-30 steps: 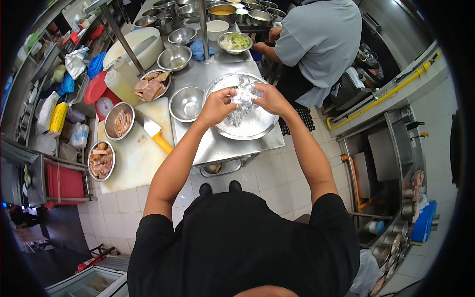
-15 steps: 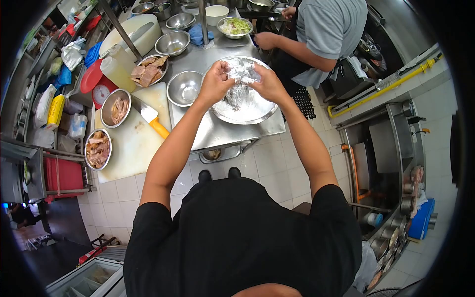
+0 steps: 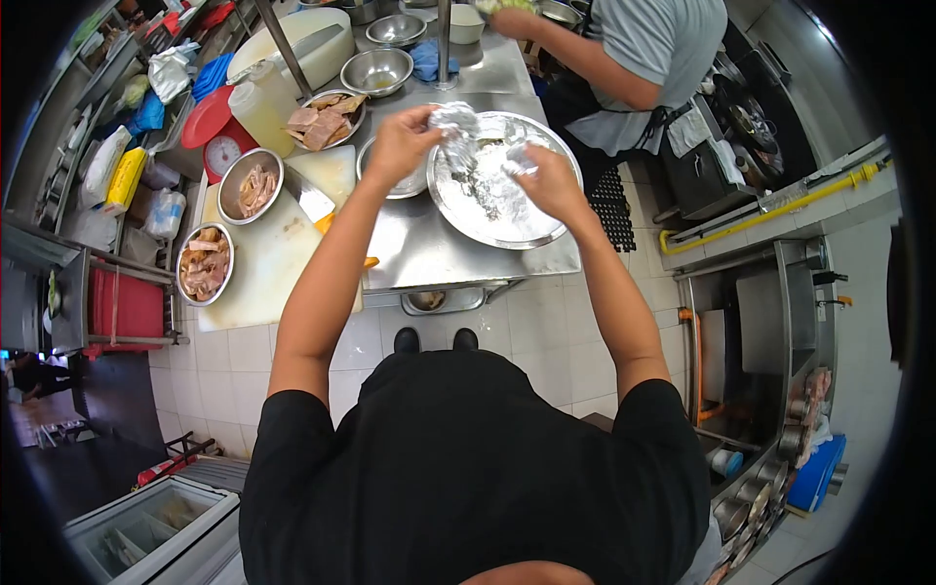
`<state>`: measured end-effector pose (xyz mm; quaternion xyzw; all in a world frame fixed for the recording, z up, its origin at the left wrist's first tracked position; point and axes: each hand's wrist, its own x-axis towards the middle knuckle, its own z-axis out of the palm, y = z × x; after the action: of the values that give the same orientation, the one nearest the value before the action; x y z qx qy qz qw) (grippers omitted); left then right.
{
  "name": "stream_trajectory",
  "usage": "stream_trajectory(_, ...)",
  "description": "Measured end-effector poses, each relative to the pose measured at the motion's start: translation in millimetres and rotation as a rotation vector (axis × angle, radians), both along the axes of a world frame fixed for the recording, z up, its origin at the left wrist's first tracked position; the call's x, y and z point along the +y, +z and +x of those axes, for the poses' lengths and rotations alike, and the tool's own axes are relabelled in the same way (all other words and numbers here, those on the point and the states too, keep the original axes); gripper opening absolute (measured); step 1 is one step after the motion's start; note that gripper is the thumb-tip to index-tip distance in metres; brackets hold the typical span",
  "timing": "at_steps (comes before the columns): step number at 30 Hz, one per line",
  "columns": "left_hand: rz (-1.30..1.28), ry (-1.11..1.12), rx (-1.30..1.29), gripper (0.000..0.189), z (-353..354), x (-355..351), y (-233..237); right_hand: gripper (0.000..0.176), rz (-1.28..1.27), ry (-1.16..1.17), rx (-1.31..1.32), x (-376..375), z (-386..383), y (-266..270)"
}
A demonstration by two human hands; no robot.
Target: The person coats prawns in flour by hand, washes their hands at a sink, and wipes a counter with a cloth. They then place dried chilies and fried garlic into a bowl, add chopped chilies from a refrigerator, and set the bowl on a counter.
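My left hand (image 3: pixel 398 146) is closed on a white-powdered piece (image 3: pixel 454 121), held above the left rim of a wide round metal tray (image 3: pixel 497 238). The powder coat hides what kind of piece it is. Loose white powder (image 3: pixel 487 185) lies across the tray bottom. Over the tray's right side is my right hand (image 3: pixel 554 183), its fingers drawn together and whitened at the tips. Whatever they pinch is too blurred to name. A metal bowl (image 3: pixel 402 183) sits left of the tray, partly behind my left forearm.
A white cutting board (image 3: pixel 283 268) holds a knife with a yellow handle, a bowl of meat strips (image 3: pixel 255 190) and a bowl of meat pieces (image 3: pixel 205 265). Behind are sliced meat (image 3: pixel 327 122) and a red scale (image 3: pixel 222 151). A co-worker in a grey shirt (image 3: pixel 653 49) stands at right.
My hands have moved apart, the left keeping the powdered piece while the right went lower to the right. The co-worker's arm now reaches over the green food bowl. The view shifted slightly.
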<state>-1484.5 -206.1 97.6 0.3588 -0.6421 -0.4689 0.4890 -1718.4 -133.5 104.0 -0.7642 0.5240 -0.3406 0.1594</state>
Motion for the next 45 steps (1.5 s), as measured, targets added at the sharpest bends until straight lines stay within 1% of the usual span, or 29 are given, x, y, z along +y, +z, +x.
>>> stream_trajectory(1,0.029,0.08,-0.068,0.032,10,7,14,0.028,0.016,0.012,0.119,2,10,-1)
stream_trajectory(3,-0.011,0.203,-0.085,0.033,39,-26,-26,0.034,0.059,0.03,0.365,3,35,0)
stream_trajectory(4,-0.059,0.262,-0.142,0.033,47,-28,-25,0.04,0.08,0.02,0.55,4,47,-1)
stream_trajectory(5,-0.062,0.266,-0.142,0.033,54,-28,-25,0.043,0.111,-0.021,0.601,4,58,-5)
stream_trajectory(6,-0.019,0.325,-0.349,0.033,59,-20,-18,0.047,0.145,-0.063,0.653,4,64,-11)
stream_trajectory(7,0.024,0.38,-0.554,0.032,61,-15,-13,0.047,0.145,-0.062,0.656,3,65,-18)
stream_trajectory(9,0.005,0.398,-0.645,0.031,67,-30,-46,0.044,0.039,-0.125,0.614,-1,62,-34)
stream_trajectory(10,-0.018,0.415,-0.74,0.03,65,-30,-50,0.044,0.041,-0.129,0.619,-3,59,-41)
stream_trajectory(11,0.067,0.392,-0.809,0.026,62,-29,-53,0.041,0.034,-0.136,0.604,-7,54,-48)
stream_trajectory(12,0.064,0.382,-0.803,0.026,59,-32,-61,0.039,0.025,-0.145,0.589,-7,50,-45)
stream_trajectory(13,0.086,0.366,-0.9,0.024,57,-33,-68,0.039,0.028,-0.157,0.595,-7,44,-41)
stream_trajectory(15,0.145,0.312,-1.069,0.021,53,-37,-75,0.024,0.095,-0.149,0.409,-6,31,-26)
stream_trajectory(16,0.139,0.303,-1.064,0.021,53,-39,-77,0.024,0.095,-0.16,0.413,-3,24,-17)
stream_trajectory(18,0.061,0.357,-1.09,0.021,54,-39,-78,0.027,0.183,-0.217,0.133,4,9,2)
stream_trajectory(19,0.043,0.4,-1.045,0.022,51,-33,-68,0.031,0.214,-0.243,0.102,5,3,10)
stream_trajectory(20,0.037,0.393,-1.041,0.022,48,-28,-59,0.032,0.165,-0.262,0.113,6,-4,9)
stream_trajectory(22,-0.221,0.339,-0.852,0.023,41,-12,-35,0.033,0.129,-0.205,0.162,7,-13,2)
stream_trajectory(25,-0.273,0.203,-0.765,0.025,20,16,-8,0.039,0.277,-0.179,0.405,9,-3,-15)
stream_trajectory(26,-0.294,0.124,-0.719,0.025,14,22,-5,0.041,0.291,-0.167,0.488,6,1,-30)
stream_trajectory(28,-0.301,0.106,-0.65,0.026,3,28,-10,0.039,0.284,-0.237,0.564,13,21,-28)
stream_trajectory(32,-0.32,0.039,-0.635,0.028,-7,52,-8,0.035,0.295,-0.182,0.491,14,8,-44)
stream_trajectory(34,-0.202,-0.028,-0.588,0.03,-9,57,-1,0.029,0.282,-0.145,0.315,18,0,-18)
stream_trajectory(36,-0.186,-0.057,-0.613,0.03,-9,65,12,0.031,0.349,0.009,0.116,10,-16,11)
stream_trajectory(38,-0.173,-0.096,-0.644,0.031,-11,70,18,0.029,0.699,0.143,-0.377,9,-23,20)
stream_trajectory(39,-0.183,-0.094,-0.664,0.031,-14,63,19,0.026,0.826,0.117,-0.408,-3,-26,25)
stream_trajectory(40,-0.18,-0.096,-0.687,0.031,-15,63,20,0.026,0.825,0.114,-0.411,-5,-27,27)
stream_trajectory(42,-0.224,-0.082,-0.683,0.03,-20,63,14,0.026,0.908,0.151,-0.265,-7,-26,32)
stream_trajectory(44,-0.264,-0.065,-0.68,0.029,-24,64,10,0.027,0.883,0.238,-0.179,-24,-38,-1)
stream_trajectory(45,-0.208,-0.089,-0.754,0.027,-27,65,9,0.028,0.676,0.23,0.034,-27,-40,-5)
